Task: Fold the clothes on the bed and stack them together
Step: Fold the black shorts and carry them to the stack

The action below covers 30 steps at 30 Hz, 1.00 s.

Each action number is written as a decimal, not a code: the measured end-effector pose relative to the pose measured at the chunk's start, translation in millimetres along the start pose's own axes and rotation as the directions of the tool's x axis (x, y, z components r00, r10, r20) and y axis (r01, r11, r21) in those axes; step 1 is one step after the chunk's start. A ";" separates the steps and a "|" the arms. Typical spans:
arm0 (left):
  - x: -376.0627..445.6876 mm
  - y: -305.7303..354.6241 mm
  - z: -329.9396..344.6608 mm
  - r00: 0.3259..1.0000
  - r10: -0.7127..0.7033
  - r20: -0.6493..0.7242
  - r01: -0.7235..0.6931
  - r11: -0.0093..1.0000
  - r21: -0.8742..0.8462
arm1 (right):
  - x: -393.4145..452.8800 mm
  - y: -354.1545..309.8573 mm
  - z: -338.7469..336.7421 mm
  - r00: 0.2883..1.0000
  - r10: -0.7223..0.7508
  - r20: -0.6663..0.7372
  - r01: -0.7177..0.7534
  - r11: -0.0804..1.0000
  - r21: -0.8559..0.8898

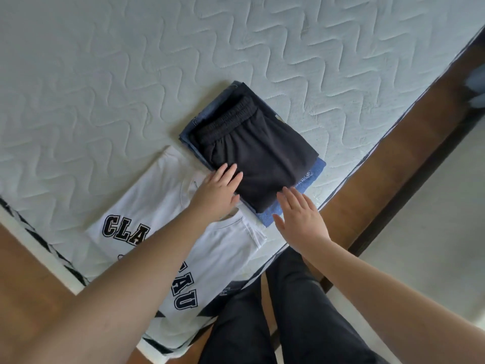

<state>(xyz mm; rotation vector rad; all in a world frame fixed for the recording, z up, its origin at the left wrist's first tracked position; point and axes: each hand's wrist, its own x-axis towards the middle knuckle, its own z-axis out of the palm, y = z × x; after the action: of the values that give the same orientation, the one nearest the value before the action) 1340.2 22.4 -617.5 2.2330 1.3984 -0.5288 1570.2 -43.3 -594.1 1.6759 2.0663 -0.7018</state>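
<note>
The folded black shorts (258, 156) lie on the jeans (266, 218) just beyond both flat, empty hands, the left hand (216, 194) touching their near edge, the right hand (299, 219) perhaps hovering, while the white shirt (168, 195) lies under the left wrist.

Folded garments in stack: two — one black shorts (258, 156), one blue denim item (267, 218) beneath. White printed T-shirts (162, 200): one. Hands: two, left hand (216, 194), right hand (299, 219). Mattresses (105, 74): one.
</note>
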 end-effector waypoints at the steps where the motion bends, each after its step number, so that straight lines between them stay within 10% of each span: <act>1: -14.6 8.4 -2.2 0.999 0.004 0.033 -0.003 1.000 -0.020 | -10.5 0.6 -10.4 1.000 -0.011 0.002 0.011 1.000 -0.009; 21: -271.5 110.6 -118.9 0.852 -0.050 -0.521 0.068 0.998 0.016 | -228.0 -35.5 -141.0 0.882 -0.167 -0.440 0.167 0.985 -0.040; 30: -319.1 208.7 -106.6 0.863 -0.226 -0.451 0.240 0.970 -0.028 | -290.5 8.3 -125.1 0.861 -0.255 -0.440 0.261 0.964 -0.047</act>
<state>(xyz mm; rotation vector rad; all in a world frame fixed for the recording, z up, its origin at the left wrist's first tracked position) 1406.7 -232.7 -322.1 2.3178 1.9209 -0.0961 1641.3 -194.5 -325.4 1.7039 2.6465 -0.4349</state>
